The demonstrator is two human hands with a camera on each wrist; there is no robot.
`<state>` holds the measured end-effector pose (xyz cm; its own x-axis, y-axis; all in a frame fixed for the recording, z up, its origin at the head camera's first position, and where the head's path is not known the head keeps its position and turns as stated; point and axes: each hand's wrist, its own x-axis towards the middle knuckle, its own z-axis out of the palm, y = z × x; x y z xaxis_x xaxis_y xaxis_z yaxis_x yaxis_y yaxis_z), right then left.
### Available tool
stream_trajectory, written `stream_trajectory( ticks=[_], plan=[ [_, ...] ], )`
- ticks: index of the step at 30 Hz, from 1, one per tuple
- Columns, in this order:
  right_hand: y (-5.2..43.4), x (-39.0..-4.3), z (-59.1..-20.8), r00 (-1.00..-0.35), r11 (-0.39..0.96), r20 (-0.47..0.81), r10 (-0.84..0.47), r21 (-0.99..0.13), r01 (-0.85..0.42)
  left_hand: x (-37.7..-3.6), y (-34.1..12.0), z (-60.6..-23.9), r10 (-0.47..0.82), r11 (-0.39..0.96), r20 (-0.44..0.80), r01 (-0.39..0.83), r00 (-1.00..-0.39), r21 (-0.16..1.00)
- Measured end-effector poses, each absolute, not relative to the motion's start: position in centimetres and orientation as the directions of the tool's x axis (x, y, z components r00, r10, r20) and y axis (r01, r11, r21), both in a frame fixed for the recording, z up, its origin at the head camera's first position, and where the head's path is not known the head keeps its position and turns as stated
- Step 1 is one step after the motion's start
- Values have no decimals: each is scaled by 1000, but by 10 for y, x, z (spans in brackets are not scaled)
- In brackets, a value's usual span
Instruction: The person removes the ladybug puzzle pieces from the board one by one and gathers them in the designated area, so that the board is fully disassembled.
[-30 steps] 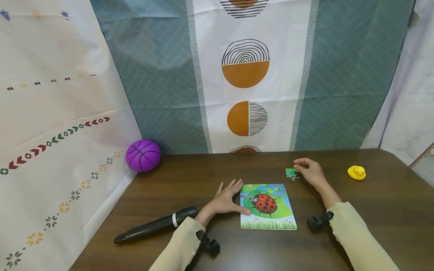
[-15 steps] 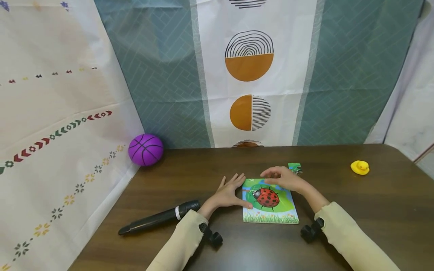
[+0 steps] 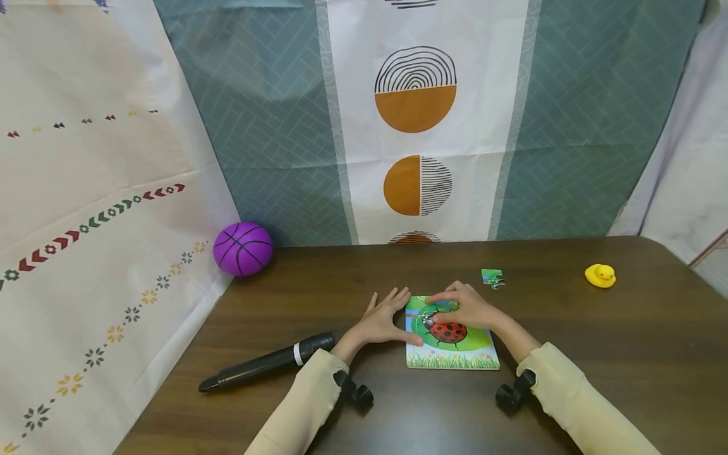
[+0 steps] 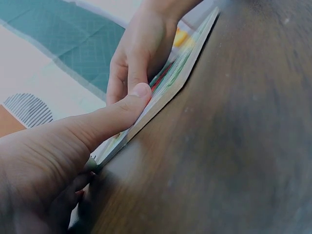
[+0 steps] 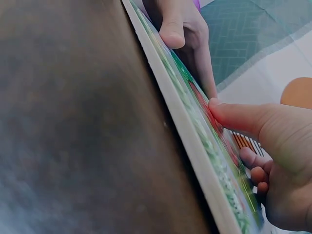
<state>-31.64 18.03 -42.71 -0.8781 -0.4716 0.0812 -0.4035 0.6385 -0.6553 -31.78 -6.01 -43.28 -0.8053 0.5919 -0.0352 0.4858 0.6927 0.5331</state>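
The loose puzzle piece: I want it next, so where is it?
In the head view the loose puzzle piece lies on the table, just beyond the right hand, between the ladybird puzzle and the yellow duck.

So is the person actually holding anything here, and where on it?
The left hand steadies the ladybird puzzle board at its left edge, thumb on top. The right hand presses curled fingers on its upper part; a held piece cannot be told.

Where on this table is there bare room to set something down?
Bare wood lies between the loose puzzle piece and the rubber duck, and between the purple ball and the black microphone. It is crowded at the ladybug puzzle, where both hands rest.
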Motion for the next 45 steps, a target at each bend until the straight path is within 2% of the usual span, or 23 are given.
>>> stream_trajectory(
  ticks=[22,28,39,45],
  plan=[
    [176,-314,-428,-910,653,54,-411,-680,-335,-318,-59,-430,588,701,-51,477,-807,531],
    [176,-312,-429,-909,640,94,-406,-681,-356,-319,-59,-430,594,690,-37,486,-803,536],
    [176,-314,-435,-888,539,145,-436,-749,-386,-316,-61,-434,594,677,-22,486,-804,552],
    [179,-317,-436,-913,486,147,-382,-808,-333,-316,-61,-433,596,671,-14,488,-803,558]
  ],
)
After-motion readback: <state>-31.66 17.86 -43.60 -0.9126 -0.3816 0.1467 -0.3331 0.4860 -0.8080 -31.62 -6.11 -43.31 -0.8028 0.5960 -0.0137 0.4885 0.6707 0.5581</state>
